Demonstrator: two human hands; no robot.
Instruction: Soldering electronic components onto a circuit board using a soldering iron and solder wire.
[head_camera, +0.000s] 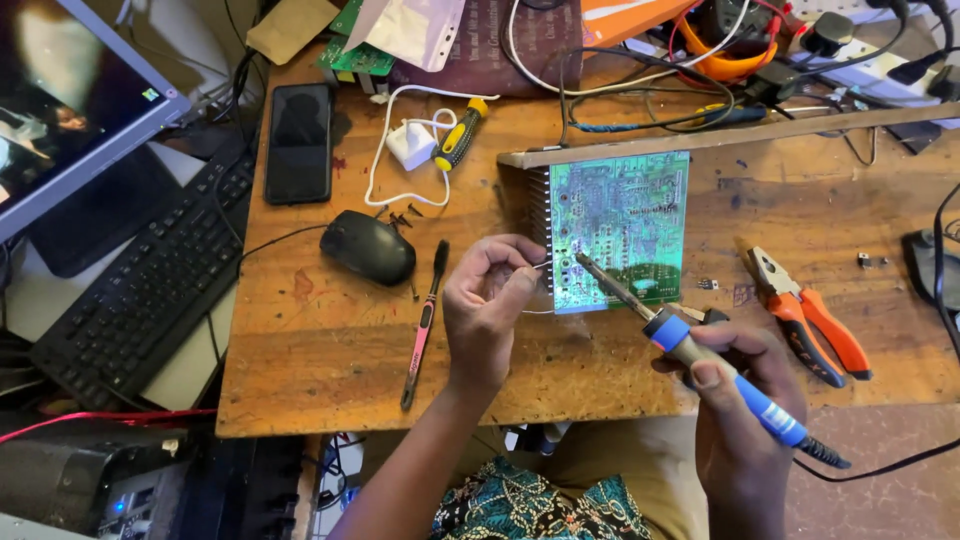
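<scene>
Workbench (330, 350): worn wooden top, cluttered; everything below sits on it.
Circuit board (620, 225): green, solder side up, mid-bench, w/ a finned metal heatsink along its left edge. Likely stiff, light-ish, fragile at traces; take it by the edges or heatsink, not the face.
Soldering iron (690, 345): blue handle, thin metal shaft, tip down on the board's lower-left area. Likely light, rigid; shaft prob. hot, so keep to the handle.
Right hand (735, 400): your fingers wrapped shut round the iron's handle, pen-style.
Left hand (490, 305): thumb & forefinger pinched closed on a thin wire (540, 266), prob. solder, fed toward the tip. Soft, bends easily.
Nearby: orange pliers (810, 315) right of board; black mouse (368, 247), brush (425, 325) & phone (298, 142) to the left.
</scene>
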